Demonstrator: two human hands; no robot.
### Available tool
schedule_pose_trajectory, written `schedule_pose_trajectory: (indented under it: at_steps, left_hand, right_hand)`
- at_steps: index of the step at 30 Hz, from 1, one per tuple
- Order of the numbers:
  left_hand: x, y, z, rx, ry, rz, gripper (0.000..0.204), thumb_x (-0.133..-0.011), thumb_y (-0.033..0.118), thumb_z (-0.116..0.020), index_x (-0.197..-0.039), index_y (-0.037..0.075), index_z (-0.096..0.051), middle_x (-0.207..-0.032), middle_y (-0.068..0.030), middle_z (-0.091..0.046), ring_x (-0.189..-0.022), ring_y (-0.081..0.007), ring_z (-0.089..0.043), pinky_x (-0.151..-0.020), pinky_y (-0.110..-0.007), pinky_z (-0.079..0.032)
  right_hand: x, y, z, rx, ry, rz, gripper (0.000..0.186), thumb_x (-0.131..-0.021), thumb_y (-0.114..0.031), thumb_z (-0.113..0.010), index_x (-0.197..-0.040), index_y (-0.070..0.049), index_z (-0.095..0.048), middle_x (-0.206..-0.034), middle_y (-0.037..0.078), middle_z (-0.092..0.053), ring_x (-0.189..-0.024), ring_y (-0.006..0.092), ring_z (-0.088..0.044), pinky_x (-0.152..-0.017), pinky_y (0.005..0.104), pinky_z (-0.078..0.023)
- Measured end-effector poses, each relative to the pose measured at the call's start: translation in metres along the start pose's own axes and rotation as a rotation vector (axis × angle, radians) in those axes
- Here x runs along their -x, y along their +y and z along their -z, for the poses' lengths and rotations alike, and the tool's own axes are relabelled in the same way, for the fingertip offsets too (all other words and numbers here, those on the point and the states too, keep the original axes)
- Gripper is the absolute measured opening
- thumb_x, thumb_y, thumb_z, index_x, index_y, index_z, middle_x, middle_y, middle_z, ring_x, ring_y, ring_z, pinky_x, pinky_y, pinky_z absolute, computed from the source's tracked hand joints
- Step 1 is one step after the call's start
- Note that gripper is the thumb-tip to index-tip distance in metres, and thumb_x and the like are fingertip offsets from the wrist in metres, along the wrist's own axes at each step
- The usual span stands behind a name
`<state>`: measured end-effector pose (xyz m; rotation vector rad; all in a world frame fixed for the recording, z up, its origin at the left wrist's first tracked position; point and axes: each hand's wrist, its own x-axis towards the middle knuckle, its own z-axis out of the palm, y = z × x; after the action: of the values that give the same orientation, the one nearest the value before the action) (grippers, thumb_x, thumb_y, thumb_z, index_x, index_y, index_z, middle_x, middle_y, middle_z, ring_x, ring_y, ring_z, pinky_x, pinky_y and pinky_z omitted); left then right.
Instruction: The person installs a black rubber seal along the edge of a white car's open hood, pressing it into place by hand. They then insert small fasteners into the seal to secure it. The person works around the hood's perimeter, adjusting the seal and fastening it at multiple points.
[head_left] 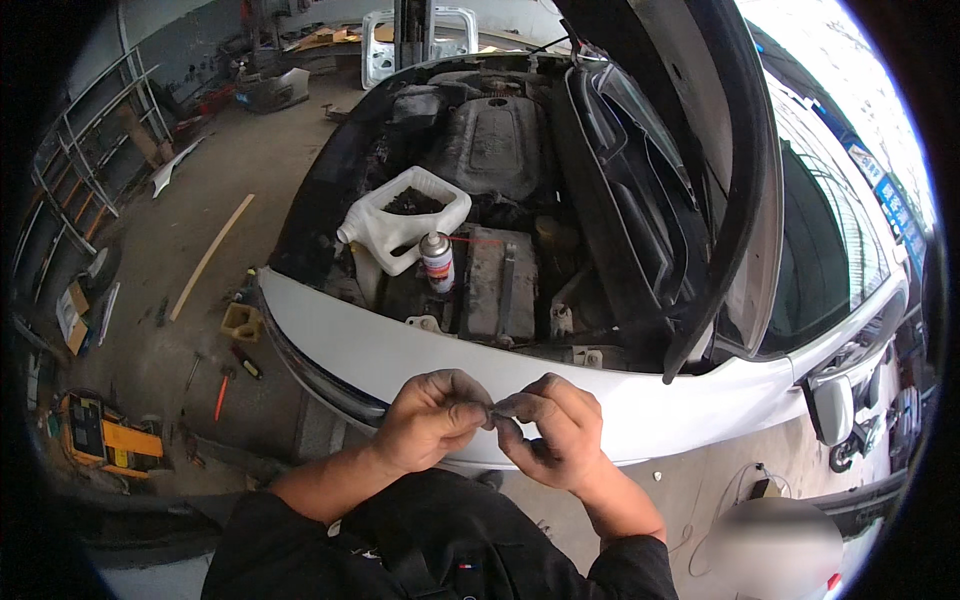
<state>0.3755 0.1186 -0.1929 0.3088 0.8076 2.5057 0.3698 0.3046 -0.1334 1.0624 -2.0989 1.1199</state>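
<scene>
My left hand (435,420) and my right hand (552,428) meet in front of the car's white fender (640,405). Both have fingertips pinched together around a tiny dark piece (490,415), too small and too covered to name. Beyond them, a spray can (437,265) with a red straw stands upright in the engine bay. Behind the can, a cut-open white plastic jug (455,212) contains a heap of small dark parts (413,202). A dusty car battery (487,285) sits to the right of the can. Grime covers my fingers.
The raised hood (735,190) looms over the right of the bay, with a side mirror (832,408) farther right. Left on the floor lie an orange-handled tool (221,393), a yellow container (240,322), a yellow-and-black case (125,440) and a wooden strip (212,257).
</scene>
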Motion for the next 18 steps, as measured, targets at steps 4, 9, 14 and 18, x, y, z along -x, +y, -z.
schedule_pose_trajectory:
  at_steps: [4,9,14,18]
  left_hand:
    - [0.000,0.007,-0.003,-0.090,0.044,0.067,0.009,-0.089,0.006,-0.061,-0.096,0.000,-0.060,-0.082,-0.0087,-0.063,-0.052,-0.0048,-0.044,-0.043,-0.019,-0.031]
    - [0.002,0.003,-0.001,-0.025,0.145,0.155,0.007,-0.089,0.001,-0.058,-0.095,0.000,-0.060,-0.078,-0.0058,-0.061,-0.050,-0.0043,-0.038,-0.044,-0.019,-0.030]
    - [-0.004,-0.004,-0.003,-0.052,0.117,0.158,0.006,-0.089,0.001,-0.058,-0.094,-0.001,-0.061,-0.071,-0.0019,-0.056,-0.049,-0.0038,-0.036,-0.043,-0.019,-0.030]
    - [-0.008,-0.011,-0.008,-0.192,0.078,0.067,0.006,-0.087,0.000,-0.059,-0.093,-0.001,-0.060,-0.072,-0.0034,-0.057,-0.050,-0.0050,-0.040,-0.044,-0.019,-0.032]
  right_hand:
    - [0.004,0.005,0.006,0.102,-0.102,0.118,0.029,-0.059,-0.006,-0.070,-0.085,0.001,-0.059,-0.075,0.009,-0.052,-0.061,0.0242,-0.056,-0.049,0.0340,-0.046]
    - [0.004,-0.001,0.020,0.366,-0.204,0.296,0.022,-0.060,-0.015,-0.059,-0.077,-0.002,-0.058,-0.076,0.006,-0.049,-0.067,0.0200,-0.053,-0.055,0.0298,-0.045]
    - [0.012,0.002,0.022,0.355,-0.166,0.334,0.025,-0.056,-0.014,-0.063,-0.077,-0.001,-0.058,-0.074,0.006,-0.048,-0.064,0.0188,-0.053,-0.049,0.0285,-0.044]
    - [0.026,0.004,0.017,0.287,-0.032,0.209,0.026,-0.060,-0.016,-0.065,-0.080,-0.002,-0.056,-0.074,0.007,-0.046,-0.064,0.0216,-0.054,-0.050,0.0319,-0.044]
